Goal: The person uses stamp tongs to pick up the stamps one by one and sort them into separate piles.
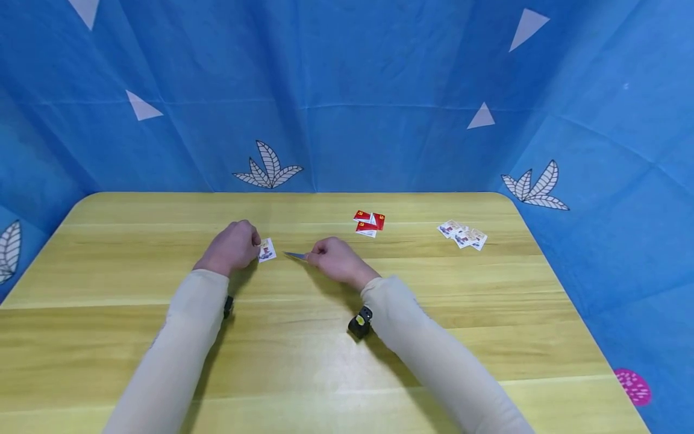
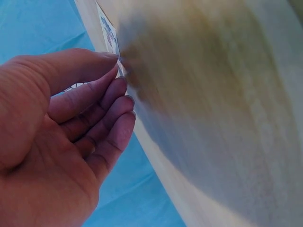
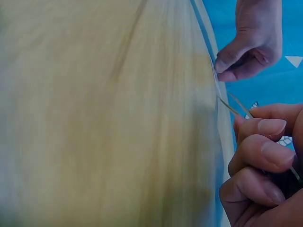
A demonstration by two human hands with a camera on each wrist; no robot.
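My left hand (image 1: 230,247) pinches the edge of a small white-bordered stamp (image 1: 267,251) between thumb and index finger, just over the table. In the left wrist view the stamp (image 2: 108,30) reaches out past the fingertips, and the other fingers of the left hand (image 2: 71,123) are bent. A pair of metal tweezers (image 1: 296,256) is held by my right hand (image 1: 338,262). Their tips point left at the stamp, with a small gap between. From the right wrist, the two tweezer (image 3: 229,106) prongs appear spread apart, with curled fingers of the right hand (image 3: 260,161) around them.
Several red stamps (image 1: 370,223) overlap at the back middle of the wooden table (image 1: 314,361). Farther right lies a group of pale printed stamps (image 1: 462,234). A blue patterned cloth (image 1: 347,72) hangs behind and beside the table.
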